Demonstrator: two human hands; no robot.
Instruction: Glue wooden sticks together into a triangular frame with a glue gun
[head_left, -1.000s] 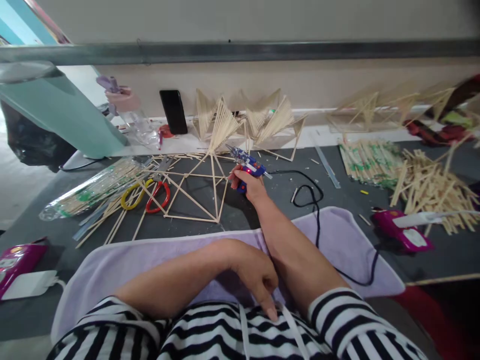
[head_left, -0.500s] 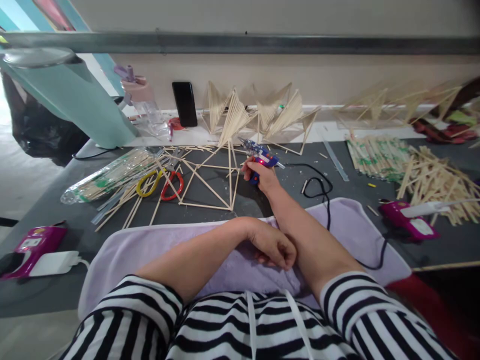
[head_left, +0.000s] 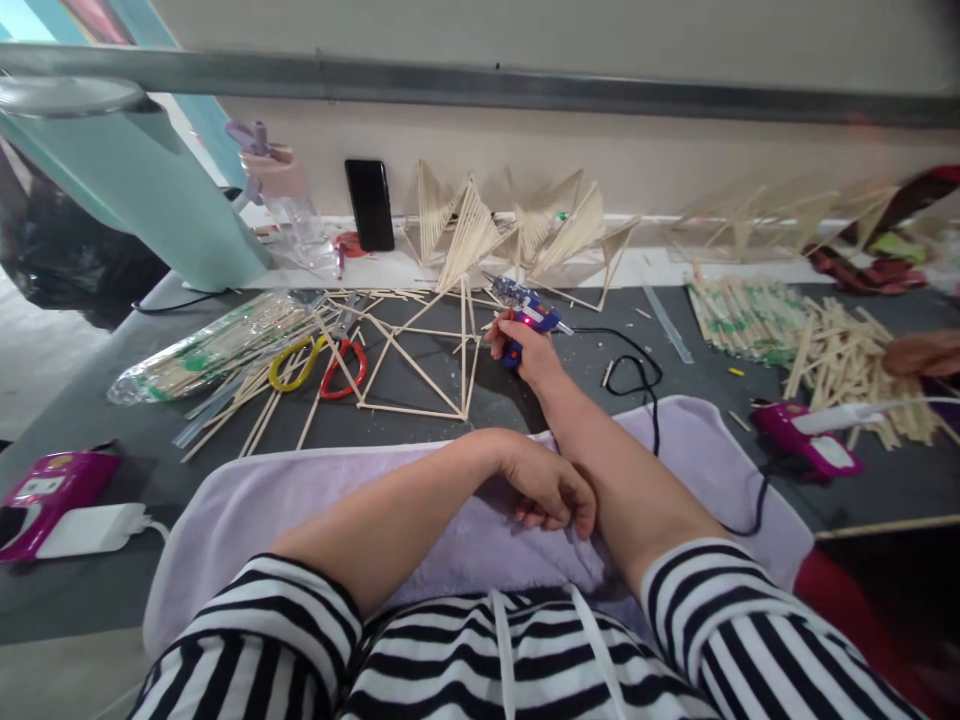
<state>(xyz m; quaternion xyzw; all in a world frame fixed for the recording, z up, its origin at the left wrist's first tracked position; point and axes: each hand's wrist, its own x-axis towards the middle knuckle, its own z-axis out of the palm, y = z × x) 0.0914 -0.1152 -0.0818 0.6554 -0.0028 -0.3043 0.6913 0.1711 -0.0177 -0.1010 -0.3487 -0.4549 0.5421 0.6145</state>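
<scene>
My right hand (head_left: 525, 345) grips a blue glue gun (head_left: 536, 315) with a small red light, its nozzle pointing up and left near the top of an open frame of thin wooden sticks (head_left: 420, 365). The frame stands on the dark table, just left of that hand. My left hand (head_left: 551, 492) is bent over the lilac towel (head_left: 277, 500), close against my right forearm. Its fingers are loosely curled, and nothing shows in them. Scissors (head_left: 345, 370) with one yellow and one red handle lie left of the frame, among loose sticks.
Finished stick structures (head_left: 480, 235) and a phone (head_left: 370, 205) stand along the wall. A bottle (head_left: 289, 205) and bagged sticks (head_left: 217, 345) are left. Right are more bagged sticks (head_left: 750, 315), a stick pile (head_left: 855, 365), a magenta device (head_left: 806, 440) and another person's hand (head_left: 922, 354).
Another person's hand has come into view over the stick pile at the right. The view has shifted slightly. My right hand still holds the glue gun, and my left hand has barely moved.
</scene>
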